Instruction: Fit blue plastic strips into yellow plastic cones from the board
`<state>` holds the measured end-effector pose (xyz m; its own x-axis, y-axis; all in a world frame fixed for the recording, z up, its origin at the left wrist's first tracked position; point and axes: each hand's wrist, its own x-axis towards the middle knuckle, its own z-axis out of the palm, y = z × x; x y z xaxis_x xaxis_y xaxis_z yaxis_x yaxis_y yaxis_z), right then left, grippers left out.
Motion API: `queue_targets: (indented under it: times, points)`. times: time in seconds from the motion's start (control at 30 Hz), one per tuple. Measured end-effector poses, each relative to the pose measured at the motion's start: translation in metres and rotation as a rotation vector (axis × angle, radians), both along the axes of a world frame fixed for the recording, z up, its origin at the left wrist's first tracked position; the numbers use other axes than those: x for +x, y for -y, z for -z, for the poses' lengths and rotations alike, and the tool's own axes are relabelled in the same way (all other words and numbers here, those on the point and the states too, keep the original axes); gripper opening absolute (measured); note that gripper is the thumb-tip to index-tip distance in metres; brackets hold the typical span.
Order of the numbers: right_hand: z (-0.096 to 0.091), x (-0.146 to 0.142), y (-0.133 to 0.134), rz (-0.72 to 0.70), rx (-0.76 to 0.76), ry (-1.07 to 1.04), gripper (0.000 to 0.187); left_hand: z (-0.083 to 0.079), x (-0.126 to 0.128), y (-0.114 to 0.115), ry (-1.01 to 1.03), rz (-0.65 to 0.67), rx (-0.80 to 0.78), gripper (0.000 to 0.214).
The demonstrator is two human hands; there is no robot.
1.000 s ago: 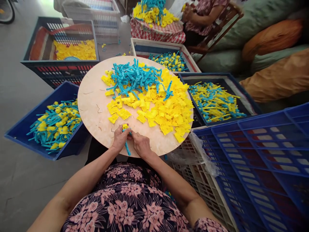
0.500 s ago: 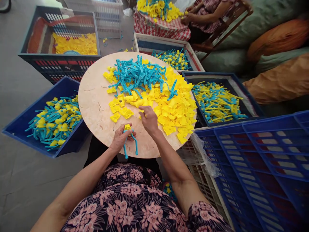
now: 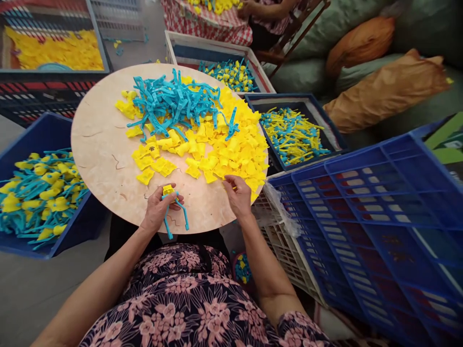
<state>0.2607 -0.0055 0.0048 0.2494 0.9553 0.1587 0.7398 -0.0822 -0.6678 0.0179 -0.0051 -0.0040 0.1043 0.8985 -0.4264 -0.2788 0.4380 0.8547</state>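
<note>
My left hand [image 3: 158,210] is closed on a blue clip with a yellow piece on its top [image 3: 170,207]; the clip's two legs hang over the near edge of the round wooden board [image 3: 101,159]. My right hand [image 3: 238,195] lies at the near edge of the heap of yellow pieces [image 3: 224,154], fingers curled on something I cannot make out. A pile of loose blue clips [image 3: 173,103] lies at the far side of the board.
A blue bin of assembled blue-and-yellow clips [image 3: 36,193] stands at the left, another [image 3: 292,135] at the right. Stacked blue crates [image 3: 369,212] fill the right side. A crate of yellow pieces [image 3: 50,48] sits far left. Another person's hands [image 3: 249,7] work at a far table.
My right hand has drawn back from the middle of the yellow heap to its near right edge. The left hand still holds the clip. The view has shifted right.
</note>
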Motion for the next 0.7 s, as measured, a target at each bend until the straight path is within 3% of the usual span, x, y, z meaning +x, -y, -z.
queue_targets:
  times: [0.23, 0.37, 0.57, 0.7]
  points:
    - [0.005, -0.073, -0.036, -0.248, -0.203, 0.549, 0.028, 0.0, -0.001, -0.003, -0.002, -0.005, -0.008, 0.056]
    - [-0.007, -0.067, -0.032, -0.379, -0.245, 0.681, 0.031, 0.001, -0.001, -0.004, 0.018, -0.015, -0.005, 0.055]
    - [-0.056, -0.048, -0.022, -0.699, -0.301, 0.784, 0.037, 0.002, -0.001, -0.005, 0.027, -0.019, 0.012, 0.056]
    - [-0.059, -0.065, -0.04, -0.867, -0.388, 0.76, 0.036, 0.002, -0.002, -0.006, 0.025, -0.008, 0.025, 0.057]
